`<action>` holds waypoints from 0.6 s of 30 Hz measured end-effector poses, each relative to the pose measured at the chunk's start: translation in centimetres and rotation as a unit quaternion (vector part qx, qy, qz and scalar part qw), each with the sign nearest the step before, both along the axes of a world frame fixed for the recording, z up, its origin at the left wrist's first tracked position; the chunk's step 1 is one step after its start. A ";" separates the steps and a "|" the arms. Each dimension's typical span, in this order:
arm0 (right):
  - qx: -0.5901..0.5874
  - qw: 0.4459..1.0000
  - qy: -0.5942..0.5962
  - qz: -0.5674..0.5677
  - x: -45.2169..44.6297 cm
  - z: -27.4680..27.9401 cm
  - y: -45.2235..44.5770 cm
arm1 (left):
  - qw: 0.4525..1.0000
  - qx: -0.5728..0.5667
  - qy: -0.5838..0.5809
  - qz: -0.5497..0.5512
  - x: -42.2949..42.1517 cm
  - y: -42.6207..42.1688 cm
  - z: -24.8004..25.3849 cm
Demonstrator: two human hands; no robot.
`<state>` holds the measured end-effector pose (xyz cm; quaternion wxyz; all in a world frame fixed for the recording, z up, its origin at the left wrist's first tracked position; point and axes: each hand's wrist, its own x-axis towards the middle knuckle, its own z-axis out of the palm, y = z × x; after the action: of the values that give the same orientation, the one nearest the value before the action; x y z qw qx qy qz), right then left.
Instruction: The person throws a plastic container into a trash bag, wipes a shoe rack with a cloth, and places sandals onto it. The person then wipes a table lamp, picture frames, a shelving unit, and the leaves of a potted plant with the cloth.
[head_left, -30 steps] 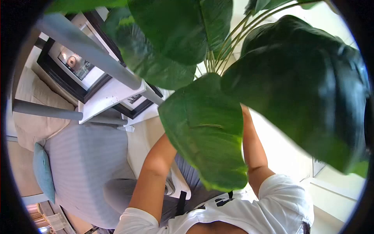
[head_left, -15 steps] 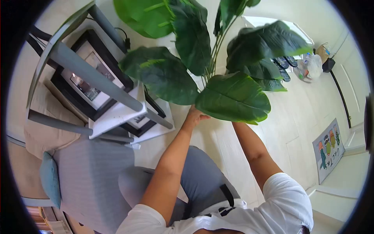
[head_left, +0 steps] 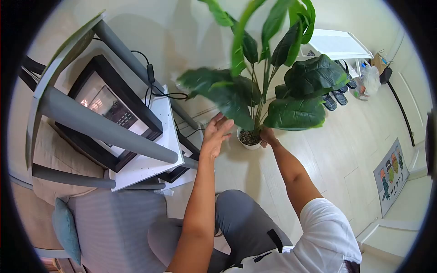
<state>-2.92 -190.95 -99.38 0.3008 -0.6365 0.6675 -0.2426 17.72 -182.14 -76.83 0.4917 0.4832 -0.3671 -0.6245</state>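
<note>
A tall plant with broad green leaves (head_left: 296,113) stands in a small white pot (head_left: 250,146) filled with pebbly brown material. My right hand (head_left: 268,137) is closed on the pot's right rim, with some of its fingers hidden by the pot and leaves. To the left of the pot, my left hand (head_left: 216,135) is apart from it, fingers spread and holding nothing. A large leaf hangs just above those fingers.
On the left, a grey-legged stool (head_left: 104,125) stands before black picture frames (head_left: 114,113) on a white shelf (head_left: 157,154). A cable (head_left: 150,75) hangs behind. Sandals (head_left: 334,99), a white rack (head_left: 339,43) and a cactus mat (head_left: 389,175) lie right.
The plant has moved lower in view and away from me, so its pot now shows. My left hand has come off the plant and opened; my right hand has come into view at the pot.
</note>
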 end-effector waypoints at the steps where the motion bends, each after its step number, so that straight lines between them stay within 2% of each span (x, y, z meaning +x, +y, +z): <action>1: 0.005 1.000 0.002 0.001 0.3 0.3 -0.2 | 1.000 0.005 0.002 0.001 -0.3 0.0 0.5; 3: 0.071 0.997 -0.008 0.003 0.6 0.7 -1.2 | 0.996 -0.060 -0.056 -0.016 -0.9 -0.3 1.3; 4: 0.112 0.993 -0.003 0.023 0.6 -1.0 -2.5 | 0.996 -0.059 -0.058 -0.019 -1.7 -0.5 1.7; 7: 0.079 0.996 0.013 0.046 0.6 -1.3 -3.2 | 0.994 -0.080 -0.069 0.033 -3.9 -0.6 2.6; 8: 0.066 0.995 0.063 0.046 0.7 -2.4 -4.0 | 0.990 -0.090 -0.096 0.058 -4.5 -0.8 2.9; 9: 0.070 0.994 0.065 0.044 0.2 -3.5 -4.2 | 0.984 -0.100 -0.122 0.084 -5.1 -1.1 3.2; 10: 0.045 0.998 0.034 0.007 0.2 -3.6 -3.9 | 0.978 -0.131 -0.094 0.135 -5.7 -1.6 2.6; 11: 0.020 0.999 0.001 -0.031 0.3 -2.9 -3.1 | 0.978 -0.127 -0.093 0.134 -5.6 -2.2 2.1; 13: 0.046 0.998 -0.024 -0.043 -0.8 -0.1 -0.7 | 0.971 -0.155 -0.047 0.176 -5.1 -2.9 1.5; 14: 0.076 0.989 -0.079 -0.096 -1.5 1.8 1.2 | 0.967 -0.171 -0.018 0.187 -5.1 -3.1 1.6; 15: 0.100 0.981 -0.090 -0.137 -2.2 1.6 2.6 | 0.968 -0.165 -0.021 0.187 -4.8 -3.3 1.6; 16: 0.122 0.971 -0.103 -0.179 -2.8 1.2 3.9 | 0.971 -0.155 0.027 0.182 -4.3 -3.4 1.5; 17: 0.058 0.968 -0.149 -0.194 -2.9 0.9 6.3 | 0.970 -0.145 0.075 0.177 -4.0 -3.3 1.9; 18: 0.098 0.965 -0.188 -0.155 -3.0 0.7 8.8 | 0.973 -0.137 0.077 0.167 -3.7 -3.1 2.2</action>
<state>-5.91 -182.17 -98.70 0.4405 -0.4355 0.7100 -0.3351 13.98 -185.22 -74.65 0.6774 0.4160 -0.3242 -0.5129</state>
